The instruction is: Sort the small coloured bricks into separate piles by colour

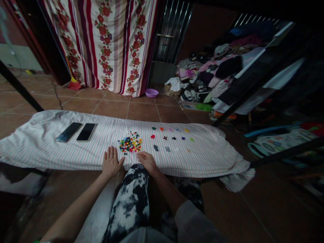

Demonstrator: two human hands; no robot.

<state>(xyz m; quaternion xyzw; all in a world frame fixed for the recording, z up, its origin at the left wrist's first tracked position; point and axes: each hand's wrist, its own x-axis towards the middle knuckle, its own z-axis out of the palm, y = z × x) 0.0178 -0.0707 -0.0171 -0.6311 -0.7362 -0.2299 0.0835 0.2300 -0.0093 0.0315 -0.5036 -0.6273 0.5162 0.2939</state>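
left hand [110, 162] flat, right hand [147, 161] pinched narrow, both beside colourful pieces [131, 143]; purple basin [152, 96] on floor [116, 108].

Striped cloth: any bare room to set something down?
Bare: between the two phones and mixed pile, left of the phones, and right of the small clusters. Crowded: the pile, with left hand and right hand near it.

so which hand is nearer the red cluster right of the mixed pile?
Right. The right hand is on the near side of the red cluster; the left hand lies farther off to its left.
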